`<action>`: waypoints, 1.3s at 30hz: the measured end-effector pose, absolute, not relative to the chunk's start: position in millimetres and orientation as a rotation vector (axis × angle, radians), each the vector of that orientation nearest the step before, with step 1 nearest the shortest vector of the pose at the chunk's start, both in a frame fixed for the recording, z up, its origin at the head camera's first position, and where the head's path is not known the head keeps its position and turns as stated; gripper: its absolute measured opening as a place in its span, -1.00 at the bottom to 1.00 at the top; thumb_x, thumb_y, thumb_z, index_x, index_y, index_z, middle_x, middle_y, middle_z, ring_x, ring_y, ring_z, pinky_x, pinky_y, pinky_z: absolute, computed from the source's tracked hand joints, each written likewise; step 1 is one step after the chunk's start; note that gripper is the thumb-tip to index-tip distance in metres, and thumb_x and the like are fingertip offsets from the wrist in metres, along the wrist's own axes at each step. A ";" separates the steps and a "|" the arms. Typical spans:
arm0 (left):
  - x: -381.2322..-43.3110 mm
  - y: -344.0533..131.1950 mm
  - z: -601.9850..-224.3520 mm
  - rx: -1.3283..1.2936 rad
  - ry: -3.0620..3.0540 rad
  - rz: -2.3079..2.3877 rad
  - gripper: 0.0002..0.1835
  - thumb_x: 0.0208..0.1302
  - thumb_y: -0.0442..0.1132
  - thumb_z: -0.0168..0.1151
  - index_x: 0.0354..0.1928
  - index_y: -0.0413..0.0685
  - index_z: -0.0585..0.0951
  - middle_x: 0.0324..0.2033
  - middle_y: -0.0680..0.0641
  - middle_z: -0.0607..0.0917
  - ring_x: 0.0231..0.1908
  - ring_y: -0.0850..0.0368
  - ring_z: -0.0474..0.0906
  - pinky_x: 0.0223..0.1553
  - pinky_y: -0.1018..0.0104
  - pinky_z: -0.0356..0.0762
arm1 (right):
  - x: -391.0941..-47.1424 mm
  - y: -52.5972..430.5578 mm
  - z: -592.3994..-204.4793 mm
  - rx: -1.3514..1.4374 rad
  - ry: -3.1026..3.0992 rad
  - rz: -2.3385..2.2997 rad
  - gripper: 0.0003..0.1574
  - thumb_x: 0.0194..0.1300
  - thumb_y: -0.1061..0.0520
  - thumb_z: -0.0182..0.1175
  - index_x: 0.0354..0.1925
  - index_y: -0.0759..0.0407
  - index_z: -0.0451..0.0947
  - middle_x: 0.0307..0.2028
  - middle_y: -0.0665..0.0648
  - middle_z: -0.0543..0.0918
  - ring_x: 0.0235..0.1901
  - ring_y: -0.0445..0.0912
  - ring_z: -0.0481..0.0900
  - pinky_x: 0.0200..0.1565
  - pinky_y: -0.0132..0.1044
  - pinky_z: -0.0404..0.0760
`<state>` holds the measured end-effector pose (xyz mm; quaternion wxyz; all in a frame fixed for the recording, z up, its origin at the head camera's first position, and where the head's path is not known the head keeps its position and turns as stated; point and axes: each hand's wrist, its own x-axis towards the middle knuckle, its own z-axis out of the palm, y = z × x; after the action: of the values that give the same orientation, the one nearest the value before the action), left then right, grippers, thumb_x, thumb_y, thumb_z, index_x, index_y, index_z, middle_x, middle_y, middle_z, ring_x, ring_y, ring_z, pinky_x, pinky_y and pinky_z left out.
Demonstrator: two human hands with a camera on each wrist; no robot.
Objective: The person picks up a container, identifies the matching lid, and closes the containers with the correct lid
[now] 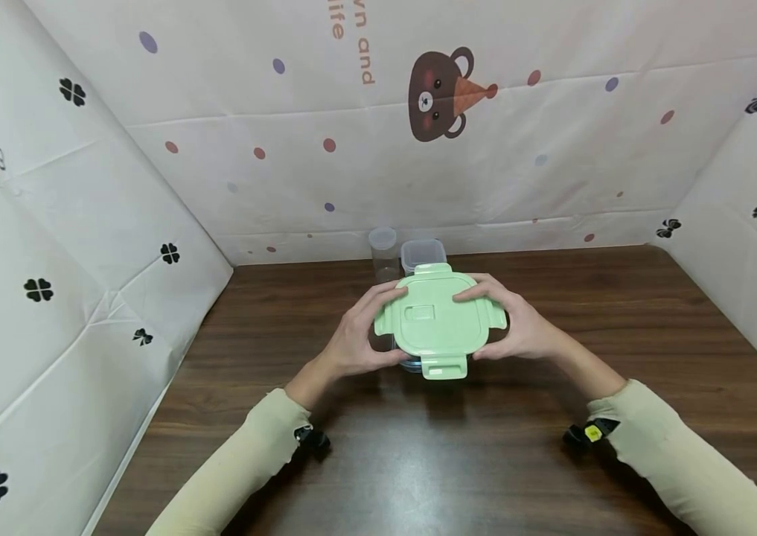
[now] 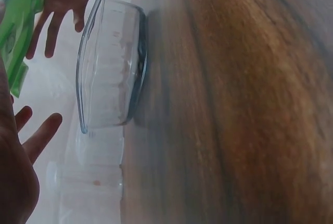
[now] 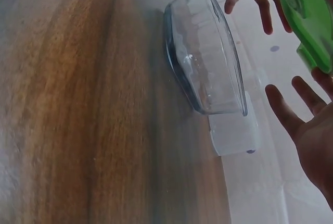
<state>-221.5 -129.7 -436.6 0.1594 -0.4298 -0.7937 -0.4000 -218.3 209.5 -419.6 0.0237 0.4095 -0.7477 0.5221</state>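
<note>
A light green snap-on lid [image 1: 444, 320] with flaps along its sides is held level by both hands. My left hand [image 1: 355, 336] grips its left edge, and my right hand [image 1: 520, 326] grips the right edge. Below the lid stands a clear glass food container [image 2: 112, 62], upright on the table and uncovered. In both wrist views a gap shows between the lid and the container's rim. From the head view the lid hides nearly all of the glass.
Behind the lid, near the back wall, stand a tall round clear container [image 1: 383, 254] and a squarish lidded plastic one [image 1: 423, 253]. The dark wooden table [image 1: 418, 461] meets white printed sheets [image 1: 324, 171] at the back and sides.
</note>
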 end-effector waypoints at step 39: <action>-226.0 -144.6 -449.6 -1.075 -2.757 -0.889 0.03 0.20 0.20 0.70 0.67 0.16 0.46 0.70 -0.01 0.45 0.69 -0.08 0.39 0.51 -0.27 0.67 | -226.7 211.6 -443.2 1.171 -2.696 1.263 0.02 0.16 0.00 0.78 0.52 -0.10 0.60 0.74 0.30 0.31 0.69 0.30 0.35 0.58 -0.12 0.51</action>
<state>-226.0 -144.6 -449.6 0.0260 -0.3479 -0.8919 -0.2877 -226.7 211.6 -443.2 -0.0289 0.3659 -0.8424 0.3946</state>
